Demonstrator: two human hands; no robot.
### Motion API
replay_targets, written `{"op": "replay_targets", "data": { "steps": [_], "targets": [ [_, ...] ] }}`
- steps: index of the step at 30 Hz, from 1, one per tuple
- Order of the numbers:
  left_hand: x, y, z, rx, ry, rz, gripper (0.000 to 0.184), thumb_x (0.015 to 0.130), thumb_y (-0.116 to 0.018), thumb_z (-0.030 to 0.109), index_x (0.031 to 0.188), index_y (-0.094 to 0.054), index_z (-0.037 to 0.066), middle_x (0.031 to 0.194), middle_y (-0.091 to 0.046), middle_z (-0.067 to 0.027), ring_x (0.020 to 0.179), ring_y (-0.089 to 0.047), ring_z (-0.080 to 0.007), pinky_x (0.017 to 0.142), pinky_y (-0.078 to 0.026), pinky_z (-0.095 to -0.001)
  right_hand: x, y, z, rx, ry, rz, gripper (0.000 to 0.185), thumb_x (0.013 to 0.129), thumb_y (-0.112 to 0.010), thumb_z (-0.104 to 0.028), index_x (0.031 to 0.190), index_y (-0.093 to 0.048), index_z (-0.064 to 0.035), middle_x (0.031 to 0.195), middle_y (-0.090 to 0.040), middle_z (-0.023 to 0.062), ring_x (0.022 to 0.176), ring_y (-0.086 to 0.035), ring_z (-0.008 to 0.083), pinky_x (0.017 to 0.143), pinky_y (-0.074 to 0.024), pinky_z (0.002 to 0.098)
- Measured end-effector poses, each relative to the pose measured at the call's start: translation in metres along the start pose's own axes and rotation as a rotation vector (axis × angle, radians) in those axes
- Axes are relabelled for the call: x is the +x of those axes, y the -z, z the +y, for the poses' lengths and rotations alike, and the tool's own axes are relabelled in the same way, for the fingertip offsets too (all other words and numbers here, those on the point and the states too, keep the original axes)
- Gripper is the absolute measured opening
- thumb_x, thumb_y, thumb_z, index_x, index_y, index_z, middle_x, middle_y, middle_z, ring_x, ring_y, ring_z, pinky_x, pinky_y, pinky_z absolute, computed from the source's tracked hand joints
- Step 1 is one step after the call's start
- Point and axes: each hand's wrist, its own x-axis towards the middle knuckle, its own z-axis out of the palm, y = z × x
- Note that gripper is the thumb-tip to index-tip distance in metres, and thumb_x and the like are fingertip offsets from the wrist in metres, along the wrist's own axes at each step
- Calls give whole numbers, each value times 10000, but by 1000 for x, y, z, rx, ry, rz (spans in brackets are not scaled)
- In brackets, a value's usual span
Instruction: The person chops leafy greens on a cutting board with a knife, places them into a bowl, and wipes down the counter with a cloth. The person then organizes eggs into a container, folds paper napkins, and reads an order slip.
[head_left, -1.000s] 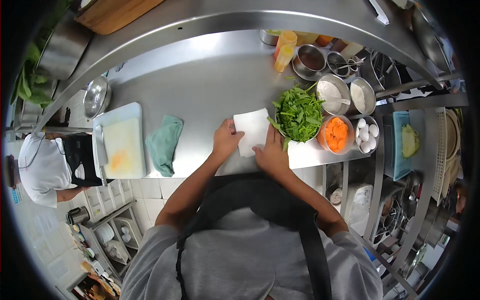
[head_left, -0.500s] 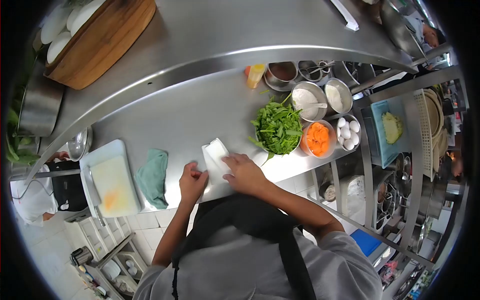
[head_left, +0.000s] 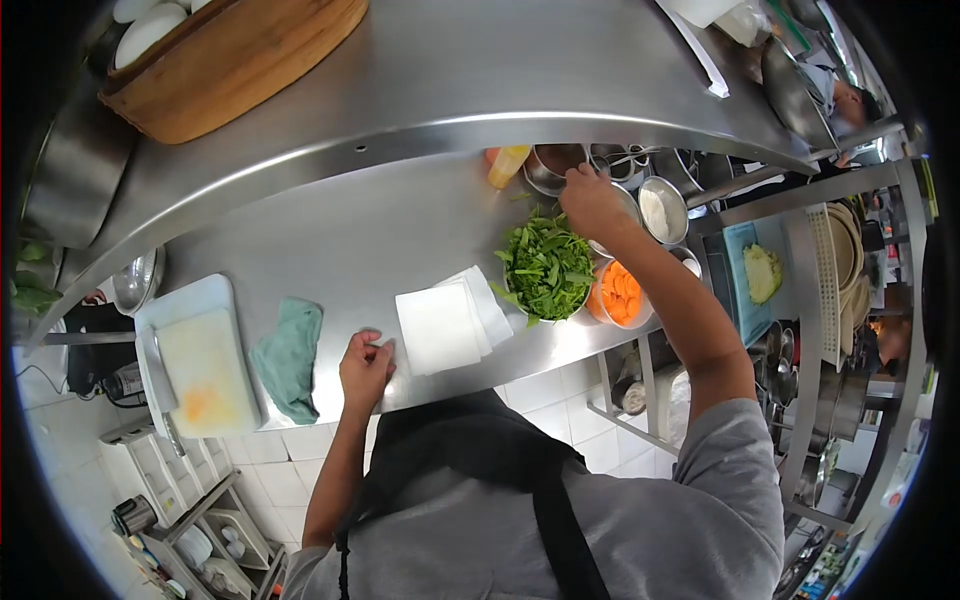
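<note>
White paper sheets [head_left: 440, 325], like napkins, lie fanned out on the steel counter [head_left: 270, 240]. Just left of them my left hand [head_left: 367, 370] rests near the counter's front edge, fingers loosely curled, thumb apart, holding nothing. My right hand [head_left: 597, 205] is stretched out over the metal bowls at the back right. Its fingers are bunched and point down beside a steel pot [head_left: 546, 178]; what they hold, if anything, is hidden. Under that hand and forearm a metal bowl is mostly covered. Close by are a bowl of chopped leafy greens [head_left: 548, 268] and a tub of sliced carrots [head_left: 620, 295].
A green cloth [head_left: 287, 350] and a cutting board [head_left: 210, 365] with a knife [head_left: 160, 375] lie on the left. A bowl of white powder [head_left: 657, 212] and yellow-capped bottles [head_left: 507, 167] stand at the back. A raised steel shelf [head_left: 450, 80] overhangs the far side.
My right hand has left the white paper and moved up and right to the bowls. The paper now lies fanned out flat. My left hand has drawn slightly away from it.
</note>
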Motion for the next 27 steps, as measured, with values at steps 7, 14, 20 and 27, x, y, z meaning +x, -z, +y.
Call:
{"op": "replay_targets", "data": {
  "steps": [7, 14, 20, 27],
  "targets": [
    [3, 0, 11, 18, 39, 4, 325, 973, -793, 207, 1187, -651, 7, 787, -726, -94, 618, -737, -179, 582, -563, -309, -33, 20, 5, 183, -13, 288, 104, 847, -709, -89, 907, -794, -80, 1029, -689, 114, 1083, -660, 343, 952, -539, 488],
    [5, 0, 3, 25, 33, 11, 318, 977, -785, 223, 1169, -651, 8, 793, -728, -95, 625, -747, -188, 587, -566, -318, -92, 22, -26, 508, -87, 318, 132, 895, -739, -152, 983, -783, -64, 970, -743, 167, 961, -708, 393, 861, -579, 499],
    [7, -2, -7, 7, 43, 21, 303, 975, -780, 219, 1159, -656, 13, 778, -731, -96, 627, -752, -194, 601, -568, -318, -13, 8, -22, 706, -308, 178, 269, 944, -700, -261, 1024, -804, -26, 961, -765, 235, 923, -735, 419, 833, -589, 503],
    [5, 2, -1, -70, 46, -3, 304, 974, -779, 209, 1162, -658, 3, 768, -733, -98, 628, -752, -190, 593, -560, -311, 127, -124, -30, 145, 201, -463, 284, 894, -603, -160, 1002, -820, -11, 1143, -750, 299, 1101, -723, 465, 971, -571, 515]
  ]
}}
